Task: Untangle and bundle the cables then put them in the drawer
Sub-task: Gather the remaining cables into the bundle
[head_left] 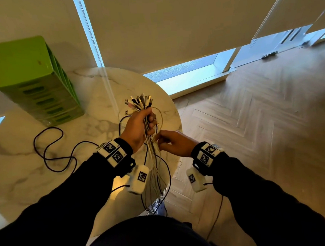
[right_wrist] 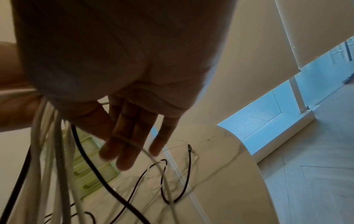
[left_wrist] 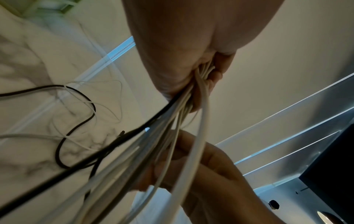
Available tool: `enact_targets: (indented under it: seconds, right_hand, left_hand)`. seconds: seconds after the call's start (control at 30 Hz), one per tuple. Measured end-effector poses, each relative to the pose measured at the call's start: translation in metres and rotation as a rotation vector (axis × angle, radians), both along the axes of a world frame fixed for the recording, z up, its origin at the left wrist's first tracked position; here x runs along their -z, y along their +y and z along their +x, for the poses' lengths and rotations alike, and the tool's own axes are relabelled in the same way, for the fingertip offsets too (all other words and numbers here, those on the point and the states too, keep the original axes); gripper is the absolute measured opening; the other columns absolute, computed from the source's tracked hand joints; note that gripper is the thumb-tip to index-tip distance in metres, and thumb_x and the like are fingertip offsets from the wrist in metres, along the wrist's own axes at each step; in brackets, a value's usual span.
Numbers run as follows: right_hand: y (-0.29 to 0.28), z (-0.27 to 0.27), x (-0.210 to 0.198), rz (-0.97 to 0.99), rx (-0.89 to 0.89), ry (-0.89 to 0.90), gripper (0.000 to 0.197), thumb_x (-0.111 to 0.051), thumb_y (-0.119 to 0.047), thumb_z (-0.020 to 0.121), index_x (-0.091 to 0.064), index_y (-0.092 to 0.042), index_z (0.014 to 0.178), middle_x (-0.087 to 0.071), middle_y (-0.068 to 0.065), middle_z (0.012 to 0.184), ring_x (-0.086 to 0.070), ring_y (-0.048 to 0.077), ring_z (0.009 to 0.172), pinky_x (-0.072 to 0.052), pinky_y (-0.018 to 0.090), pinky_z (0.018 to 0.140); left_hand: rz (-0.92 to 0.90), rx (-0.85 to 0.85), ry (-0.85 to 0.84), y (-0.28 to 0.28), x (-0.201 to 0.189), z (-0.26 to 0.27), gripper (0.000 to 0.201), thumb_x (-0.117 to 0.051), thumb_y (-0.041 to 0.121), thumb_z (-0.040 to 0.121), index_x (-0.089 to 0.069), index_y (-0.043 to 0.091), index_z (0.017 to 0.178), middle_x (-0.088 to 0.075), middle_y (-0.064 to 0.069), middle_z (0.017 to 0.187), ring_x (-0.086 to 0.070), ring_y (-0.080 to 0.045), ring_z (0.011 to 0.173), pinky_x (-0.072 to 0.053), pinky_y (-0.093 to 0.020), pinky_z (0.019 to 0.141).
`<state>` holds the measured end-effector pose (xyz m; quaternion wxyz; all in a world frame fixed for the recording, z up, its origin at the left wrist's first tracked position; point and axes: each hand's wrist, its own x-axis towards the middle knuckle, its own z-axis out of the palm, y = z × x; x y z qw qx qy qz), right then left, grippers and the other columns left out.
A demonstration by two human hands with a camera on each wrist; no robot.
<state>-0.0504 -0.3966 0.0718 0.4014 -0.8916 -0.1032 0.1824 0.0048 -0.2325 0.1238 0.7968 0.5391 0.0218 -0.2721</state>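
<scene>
My left hand [head_left: 139, 127] grips a bunch of mostly white cables [head_left: 153, 162] just below their plugs [head_left: 140, 102], which fan out upward. The strands hang down past the table edge. In the left wrist view its fingers [left_wrist: 216, 75] curl round the cables [left_wrist: 172, 121]. My right hand [head_left: 171, 144] is just right of the hanging strands. Its fingers [right_wrist: 134, 136] are stretched out, and one thin white cable [right_wrist: 153, 153] lies across them. A loose black cable [head_left: 54, 149] snakes over the marble table [head_left: 17, 181]. The green drawer unit [head_left: 33, 80] stands at the table's back left.
The round table's edge [head_left: 177, 121] curves just behind my hands, with herringbone wood floor [head_left: 255, 135] to the right. Roller blinds [head_left: 170, 26] cover the windows behind. More black and thin white cable [right_wrist: 164, 181] lies on the tabletop near the drawer unit [right_wrist: 86, 174].
</scene>
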Motion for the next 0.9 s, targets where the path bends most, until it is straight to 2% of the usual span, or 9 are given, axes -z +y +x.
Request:
enact_targets:
  seconds: [0.07, 0.27, 0.4, 0.53, 0.6, 0.67, 0.7, 0.83, 0.9]
  right_hand:
    - [0.004, -0.001, -0.004, 0.016, 0.039, -0.066, 0.01, -0.057, -0.019, 0.097, -0.062, -0.013, 0.103, -0.065, -0.005, 0.087, -0.062, 0.017, 0.081, -0.054, 0.038, 0.079]
    - [-0.004, 0.0, -0.022, 0.005, 0.061, -0.213, 0.025, -0.045, -0.035, 0.106, -0.055, -0.015, 0.093, -0.061, -0.002, 0.086, -0.053, 0.01, 0.074, -0.041, 0.014, 0.067]
    - [-0.013, -0.001, -0.038, -0.027, 0.2, -0.237, 0.024, -0.042, -0.033, 0.107, -0.05, -0.016, 0.09, -0.057, -0.007, 0.077, -0.05, 0.009, 0.065, -0.038, 0.014, 0.06]
    - [-0.051, -0.001, -0.035, -0.234, 0.254, -0.088, 0.031, -0.041, -0.039, 0.106, -0.053, -0.016, 0.09, -0.06, -0.004, 0.079, -0.054, 0.009, 0.067, -0.043, 0.023, 0.063]
    - [-0.076, -0.006, -0.018, -0.529, 0.157, 0.142, 0.03, -0.044, -0.042, 0.105, -0.057, -0.017, 0.094, -0.067, 0.003, 0.091, -0.061, 0.019, 0.078, -0.05, 0.035, 0.075]
    - [-0.089, -0.015, -0.004, -0.794, 0.055, 0.403, 0.026, -0.054, -0.04, 0.1, -0.059, -0.02, 0.116, -0.065, 0.006, 0.122, -0.062, 0.022, 0.104, -0.049, 0.035, 0.091]
    - [-0.089, -0.017, -0.001, -0.837, 0.029, 0.479, 0.037, -0.059, -0.037, 0.097, -0.053, -0.022, 0.131, -0.058, 0.005, 0.136, -0.058, 0.022, 0.116, -0.047, 0.034, 0.097]
    - [-0.058, -0.01, -0.014, -0.382, -0.003, 0.333, 0.094, -0.079, -0.026, 0.082, -0.022, -0.023, 0.157, -0.03, 0.002, 0.161, -0.031, 0.021, 0.146, -0.028, 0.032, 0.114]
    - [-0.03, -0.003, -0.025, -0.176, -0.044, 0.315, 0.116, -0.088, -0.036, 0.072, -0.011, -0.027, 0.16, -0.019, -0.003, 0.165, -0.02, 0.016, 0.149, -0.02, 0.031, 0.116]
  left_hand:
    - [-0.007, -0.028, -0.003, 0.005, 0.001, 0.002, 0.035, -0.036, 0.019, 0.106, -0.041, 0.015, 0.071, -0.038, 0.003, 0.064, -0.034, -0.01, 0.054, -0.025, -0.022, 0.046]
    - [0.003, -0.164, 0.025, 0.008, 0.011, 0.005, 0.037, -0.039, 0.02, 0.106, -0.042, 0.015, 0.069, -0.042, 0.004, 0.058, -0.041, -0.012, 0.054, -0.035, -0.024, 0.048]
    - [0.171, -0.28, -0.005, 0.013, 0.024, 0.015, 0.036, -0.041, 0.025, 0.107, -0.041, 0.017, 0.072, -0.043, 0.007, 0.057, -0.04, -0.012, 0.053, -0.034, -0.025, 0.05]
    - [0.106, -0.289, 0.039, 0.019, 0.024, 0.022, 0.037, -0.038, 0.022, 0.108, -0.037, 0.018, 0.071, -0.037, 0.007, 0.058, -0.029, -0.008, 0.048, -0.023, -0.022, 0.046]
    - [0.061, -0.264, 0.049, 0.021, 0.021, 0.022, 0.037, -0.038, 0.022, 0.108, -0.038, 0.018, 0.071, -0.038, 0.008, 0.057, -0.028, -0.008, 0.047, -0.02, -0.022, 0.046]
    - [0.018, -0.223, 0.05, 0.022, 0.019, 0.021, 0.036, -0.037, 0.021, 0.108, -0.039, 0.019, 0.072, -0.037, 0.007, 0.058, -0.028, -0.008, 0.047, -0.02, -0.023, 0.048]
    - [0.001, -0.193, 0.05, 0.022, 0.018, 0.02, 0.035, -0.036, 0.021, 0.108, -0.04, 0.019, 0.073, -0.037, 0.006, 0.059, -0.029, -0.008, 0.047, -0.021, -0.024, 0.05]
    - [-0.037, -0.046, 0.045, 0.019, 0.008, 0.015, 0.035, -0.036, 0.023, 0.108, -0.041, 0.017, 0.074, -0.038, 0.005, 0.059, -0.033, -0.01, 0.048, -0.025, -0.026, 0.052]
    - [-0.031, 0.034, 0.018, 0.017, 0.001, 0.012, 0.035, -0.036, 0.024, 0.108, -0.042, 0.015, 0.075, -0.038, 0.005, 0.059, -0.037, -0.012, 0.05, -0.03, -0.025, 0.053]
